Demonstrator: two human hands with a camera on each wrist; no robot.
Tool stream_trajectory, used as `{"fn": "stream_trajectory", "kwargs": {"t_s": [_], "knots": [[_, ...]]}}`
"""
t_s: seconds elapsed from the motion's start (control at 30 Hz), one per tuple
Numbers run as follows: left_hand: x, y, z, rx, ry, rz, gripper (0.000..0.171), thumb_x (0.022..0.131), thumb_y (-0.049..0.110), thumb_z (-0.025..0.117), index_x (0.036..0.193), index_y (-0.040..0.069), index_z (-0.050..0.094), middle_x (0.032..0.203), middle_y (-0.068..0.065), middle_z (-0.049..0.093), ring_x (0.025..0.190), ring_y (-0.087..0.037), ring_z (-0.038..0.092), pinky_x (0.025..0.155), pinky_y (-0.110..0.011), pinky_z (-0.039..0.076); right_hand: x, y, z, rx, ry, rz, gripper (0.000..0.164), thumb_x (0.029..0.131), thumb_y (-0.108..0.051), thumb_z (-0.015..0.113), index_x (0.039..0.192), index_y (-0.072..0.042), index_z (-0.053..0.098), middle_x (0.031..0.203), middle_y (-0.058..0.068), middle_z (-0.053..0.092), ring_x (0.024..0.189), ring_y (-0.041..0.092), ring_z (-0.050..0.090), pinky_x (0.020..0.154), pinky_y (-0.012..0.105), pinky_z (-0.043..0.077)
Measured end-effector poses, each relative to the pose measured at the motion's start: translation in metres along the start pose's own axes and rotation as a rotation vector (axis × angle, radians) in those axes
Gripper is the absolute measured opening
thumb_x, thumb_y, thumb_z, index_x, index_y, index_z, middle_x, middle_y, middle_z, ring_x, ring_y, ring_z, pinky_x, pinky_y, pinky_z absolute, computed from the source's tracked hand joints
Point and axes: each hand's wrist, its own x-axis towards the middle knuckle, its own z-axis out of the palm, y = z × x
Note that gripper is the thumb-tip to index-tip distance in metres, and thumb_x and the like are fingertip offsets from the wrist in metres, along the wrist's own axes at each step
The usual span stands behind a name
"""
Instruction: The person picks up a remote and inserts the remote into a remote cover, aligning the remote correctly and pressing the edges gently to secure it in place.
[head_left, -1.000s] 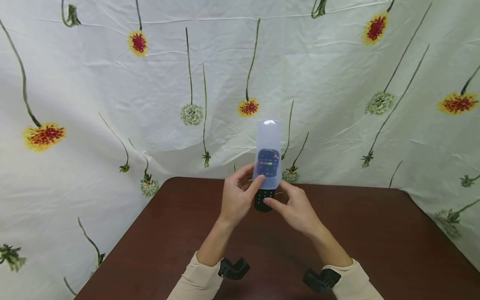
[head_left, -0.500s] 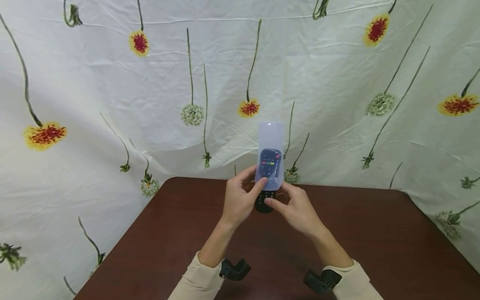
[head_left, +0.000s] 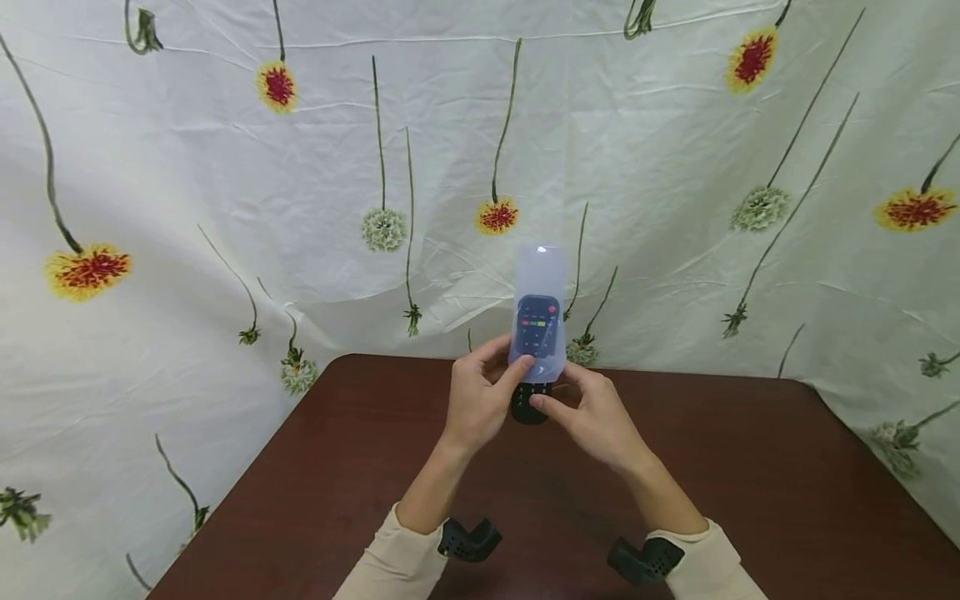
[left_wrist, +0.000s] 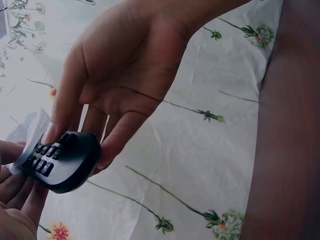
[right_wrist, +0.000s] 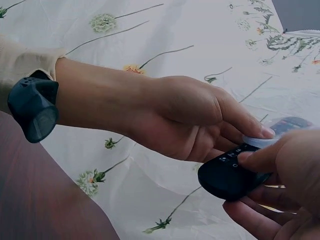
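Note:
Held up over the far part of the table is a black remote control, its upper part inside a translucent bluish sleeve. The sleeve's far end extends past the remote, and the keyed lower end sticks out. My left hand grips the sleeve near its lower edge, thumb on the front. With its thumb on the keys, my right hand pinches the bare end of the remote. In the left wrist view the right hand reaches in from above; the right wrist view shows the left hand opposite.
A dark reddish-brown table lies under the hands. Behind and beside it hangs a white cloth printed with flowers. Each wrist wears a black camera mount, one on the left and one on the right.
The sleeve has come slightly down over the remote, so the gap between the remote's top and the sleeve's far end is a little shorter. Both hands keep their hold.

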Motion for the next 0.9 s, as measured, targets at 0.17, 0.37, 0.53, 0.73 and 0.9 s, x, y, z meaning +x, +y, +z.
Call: {"fn": "stream_trajectory", "kwargs": {"t_s": [0.17,0.37,0.53,0.73,0.9], "knots": [[0.001,0.003,-0.001,0.006,0.041,-0.012,0.029,0.096,0.000,0.073,0.123,-0.009,0.070,0.110,-0.018,0.074,0.094,-0.027,0.075,0.082,-0.035,0.060,0.000,-0.004,-0.005,0.159,0.043,0.002,0.044,0.097,-0.007,0.071,0.139,0.001,0.058,0.117,0.016,0.067,0.107,0.031,0.068,0.089,0.043,0.057],[-0.001,0.002,0.005,0.002,-0.025,0.005,0.029,0.095,-0.001,0.074,0.122,-0.009,0.070,0.109,-0.018,0.074,0.094,-0.027,0.075,0.078,-0.035,0.061,0.001,-0.006,-0.008,0.253,0.141,-0.027,0.033,0.103,-0.011,0.066,0.132,0.005,0.064,0.120,0.018,0.067,0.103,0.028,0.067,0.085,0.045,0.059],[-0.003,0.001,0.008,-0.024,-0.058,0.002,0.030,0.095,0.002,0.076,0.123,-0.007,0.070,0.107,-0.018,0.074,0.094,-0.028,0.074,0.077,-0.036,0.061,0.001,-0.005,-0.010,0.207,0.219,-0.051,0.024,0.102,-0.010,0.067,0.120,0.005,0.072,0.107,0.017,0.071,0.093,0.022,0.065,0.075,0.036,0.060],[-0.003,0.000,0.003,-0.073,-0.156,-0.165,0.037,0.097,0.006,0.073,0.132,-0.003,0.065,0.115,-0.016,0.072,0.103,-0.028,0.071,0.087,-0.039,0.059,0.001,-0.004,-0.013,0.154,0.339,-0.072,0.022,0.101,-0.011,0.070,0.115,0.005,0.075,0.100,0.016,0.074,0.085,0.016,0.065,0.071,0.024,0.055],[-0.003,-0.002,0.003,-0.101,-0.339,-0.354,0.043,0.094,0.006,0.074,0.135,-0.002,0.063,0.120,-0.015,0.070,0.106,-0.026,0.071,0.090,-0.038,0.057,0.000,-0.004,-0.018,0.174,0.429,-0.082,0.022,0.101,-0.008,0.069,0.116,0.007,0.074,0.101,0.020,0.074,0.085,0.014,0.066,0.072,0.021,0.052]]}}
